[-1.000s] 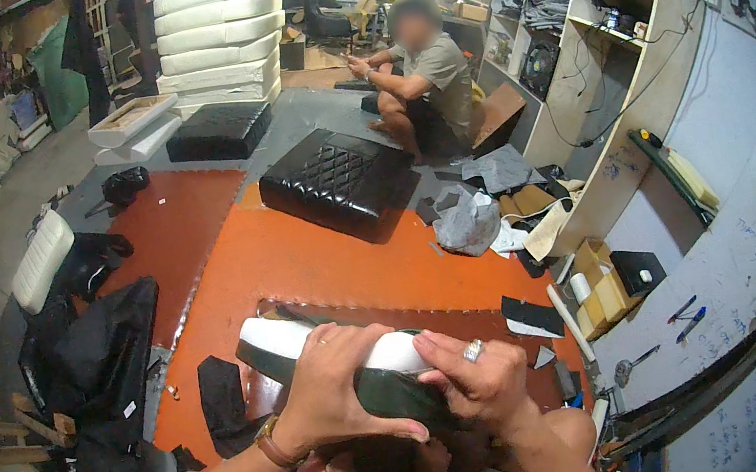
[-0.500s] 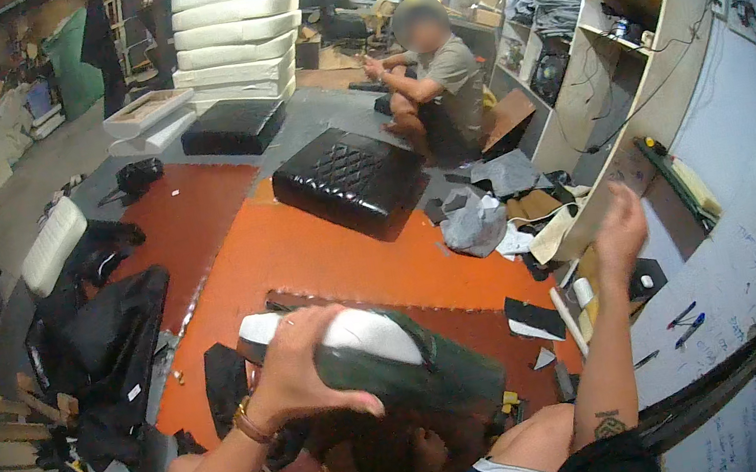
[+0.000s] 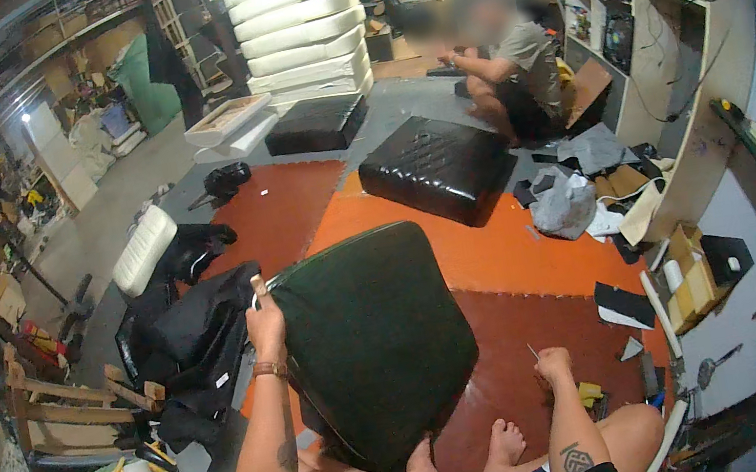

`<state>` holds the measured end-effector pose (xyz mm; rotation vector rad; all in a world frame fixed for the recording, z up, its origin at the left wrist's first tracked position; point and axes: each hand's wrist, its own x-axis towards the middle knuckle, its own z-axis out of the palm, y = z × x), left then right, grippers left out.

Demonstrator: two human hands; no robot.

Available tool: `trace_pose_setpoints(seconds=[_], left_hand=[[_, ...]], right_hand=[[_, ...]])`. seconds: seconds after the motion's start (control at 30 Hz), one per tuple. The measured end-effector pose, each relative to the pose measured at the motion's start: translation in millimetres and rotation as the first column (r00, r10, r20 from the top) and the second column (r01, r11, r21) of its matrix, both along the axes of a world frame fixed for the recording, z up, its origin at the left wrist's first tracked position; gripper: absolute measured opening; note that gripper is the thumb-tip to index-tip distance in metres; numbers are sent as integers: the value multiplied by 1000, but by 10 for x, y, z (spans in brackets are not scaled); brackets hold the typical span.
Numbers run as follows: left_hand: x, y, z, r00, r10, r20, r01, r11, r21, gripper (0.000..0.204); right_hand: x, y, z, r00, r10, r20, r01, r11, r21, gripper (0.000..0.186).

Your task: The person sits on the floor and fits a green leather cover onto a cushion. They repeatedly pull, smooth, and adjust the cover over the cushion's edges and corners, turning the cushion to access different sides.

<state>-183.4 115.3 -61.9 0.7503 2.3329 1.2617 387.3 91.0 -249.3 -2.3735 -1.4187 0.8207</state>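
A square dark green seat cushion (image 3: 373,326) stands tilted up on its lower corner in front of me, its broad smooth face showing. My left hand (image 3: 266,331) grips its left edge, thumb up and fingers partly hidden behind the cover. Off to the right of the cushion, just over the mat, my right hand (image 3: 554,364) is closed around a thin pointed tool (image 3: 534,350); only its slender tip shows. My bare feet lie below, one against the cushion's bottom edge.
A quilted black cushion (image 3: 436,167) lies on the orange mat (image 3: 499,251). Black fabric (image 3: 181,336) is heaped at left. Grey scraps (image 3: 563,202) lie at right near a shelf unit (image 3: 680,50). A person (image 3: 514,66) sits beyond, before stacked white foam pads (image 3: 301,31).
The cushion has swung up, its dark green face now showing instead of the white inside. My left hand has moved to its edge. My right hand has dropped from beside the shelf toward the mat.
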Motion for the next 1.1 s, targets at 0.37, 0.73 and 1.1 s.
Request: trace_pose_setpoints(seconds=[0.37, 0.73, 1.1], left_hand=[[-1186, -274, -1206, 843, 203, 499, -219, 975, -26, 128], [-1247, -292, -1570, 879, 179, 443, -145, 983, -111, 113], [292, -962, -2464, 111, 107, 988, 203, 971, -127, 118]], right_hand=[[307, 58, -176, 962, -261, 75, 244, 952, 185, 51], [-1987, -516, -453, 477, -582, -658, 192, 800, -568, 83], [-1456, 706, 240, 958, 117, 263, -158, 978, 140, 64]])
